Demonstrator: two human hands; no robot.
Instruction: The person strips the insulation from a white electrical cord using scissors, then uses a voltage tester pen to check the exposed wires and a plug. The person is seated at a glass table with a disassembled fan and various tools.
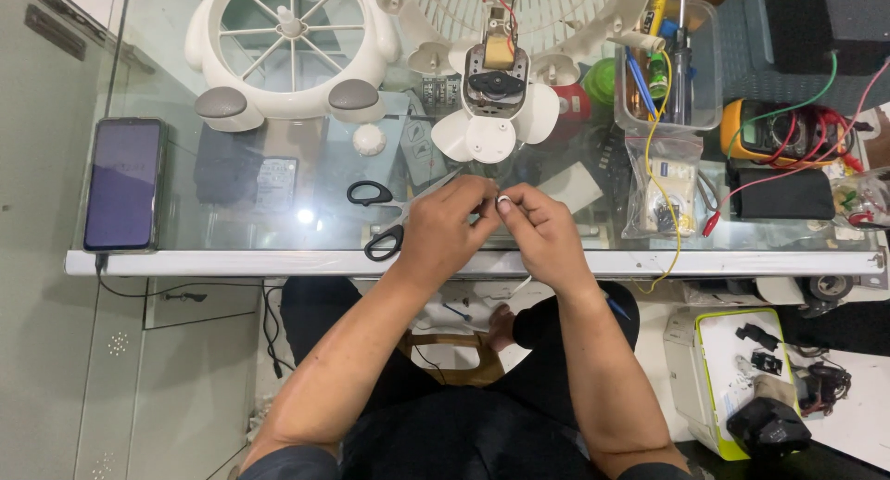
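My left hand [443, 228] and my right hand [547, 232] meet over the front of a glass table [278, 222]. Together their fingertips pinch a small white part [502, 201]; I cannot tell what it is. Just beyond the hands lies a white fan blade with its motor [492, 100] and red and black wires. Black-handled scissors [380, 219] lie beside my left hand, partly hidden under it.
A white fan housing with grey feet [289, 49] stands at the back left. A dark phone [123, 183] lies at the far left. A clear tub of tools [669, 63], a yellow multimeter [777, 132] with leads and a bag of parts [660, 197] sit on the right.
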